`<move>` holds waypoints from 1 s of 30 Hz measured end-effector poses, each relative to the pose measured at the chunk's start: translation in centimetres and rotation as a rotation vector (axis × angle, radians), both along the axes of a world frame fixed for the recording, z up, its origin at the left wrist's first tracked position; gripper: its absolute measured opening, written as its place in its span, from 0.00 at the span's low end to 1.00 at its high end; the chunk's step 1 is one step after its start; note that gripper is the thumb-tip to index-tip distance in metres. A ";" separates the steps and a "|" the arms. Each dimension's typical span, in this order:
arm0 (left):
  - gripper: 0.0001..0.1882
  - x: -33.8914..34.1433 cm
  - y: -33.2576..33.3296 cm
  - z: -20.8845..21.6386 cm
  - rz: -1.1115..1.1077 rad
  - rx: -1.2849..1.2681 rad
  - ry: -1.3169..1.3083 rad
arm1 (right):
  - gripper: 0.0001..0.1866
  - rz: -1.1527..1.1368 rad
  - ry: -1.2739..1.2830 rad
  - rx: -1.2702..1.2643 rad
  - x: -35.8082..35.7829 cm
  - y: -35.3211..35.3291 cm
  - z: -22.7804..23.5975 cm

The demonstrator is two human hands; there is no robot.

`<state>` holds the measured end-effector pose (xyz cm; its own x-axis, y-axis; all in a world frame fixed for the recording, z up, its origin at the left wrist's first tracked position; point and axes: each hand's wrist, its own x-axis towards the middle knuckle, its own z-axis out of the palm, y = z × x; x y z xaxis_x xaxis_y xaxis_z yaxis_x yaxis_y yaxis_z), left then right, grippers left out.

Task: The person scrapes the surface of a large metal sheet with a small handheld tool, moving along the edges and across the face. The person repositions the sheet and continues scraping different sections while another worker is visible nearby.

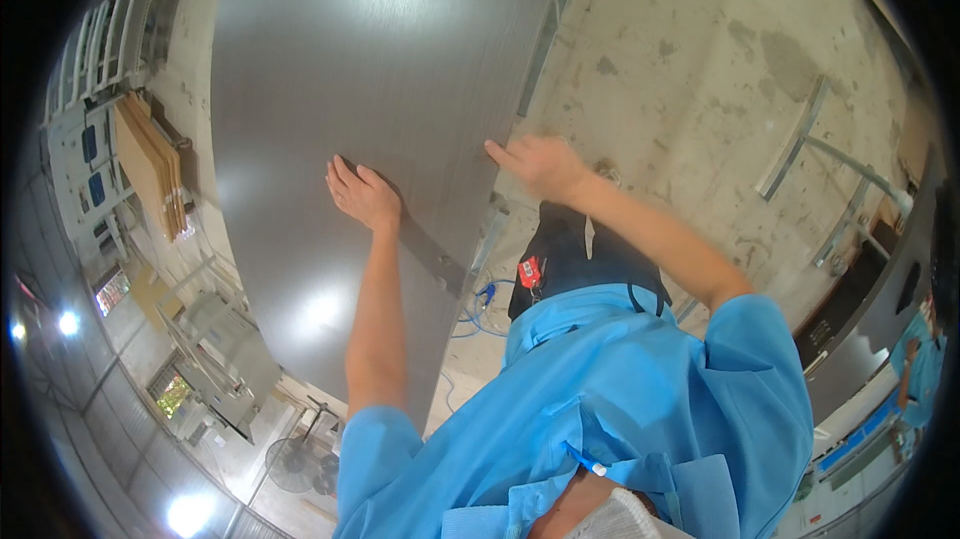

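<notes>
A large dark grey panel (330, 69) with a faint grain and a glossy sheen lies flat in front of me and to my left. My left hand (367, 197) rests palm down on its surface, fingers stretched out and holding nothing. At the panel's right edge is my right hand (545, 167), one digit reaching over the edge. Its other fingers look curled and are smeared by motion, so I cannot tell whether they hold anything. A red tag (529, 272) hangs at my waist.
Metal supports (550, 29) show along the panel's right side. A blue hose (487, 292) lies on the floor beside it. To the right stands a metal frame (795, 139) on the stained floor. At left are stacked brown boards (150, 164) and a fan (290, 464). Another person (920, 369) is far right.
</notes>
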<state>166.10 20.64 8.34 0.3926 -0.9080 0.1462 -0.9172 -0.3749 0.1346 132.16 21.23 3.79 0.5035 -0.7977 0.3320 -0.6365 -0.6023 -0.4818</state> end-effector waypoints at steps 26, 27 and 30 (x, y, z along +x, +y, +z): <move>0.31 0.2 0.0 -1.3 0.018 -0.012 -0.001 | 0.18 -0.421 -0.065 -0.130 1.3 -2.0 -0.2; 0.31 0.2 -0.1 -1.4 0.012 -0.051 -0.004 | 0.19 -0.375 -0.023 -0.091 3.2 1.5 0.0; 0.30 0.2 -0.2 -1.7 -0.008 -0.069 0.016 | 0.21 -0.090 0.020 0.089 6.8 10.8 0.7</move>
<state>166.26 20.44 6.69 0.3884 -0.8990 0.2022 -0.9175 -0.3571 0.1750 138.94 32.07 4.50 0.4342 -0.8659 0.2483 -0.6961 -0.4975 -0.5177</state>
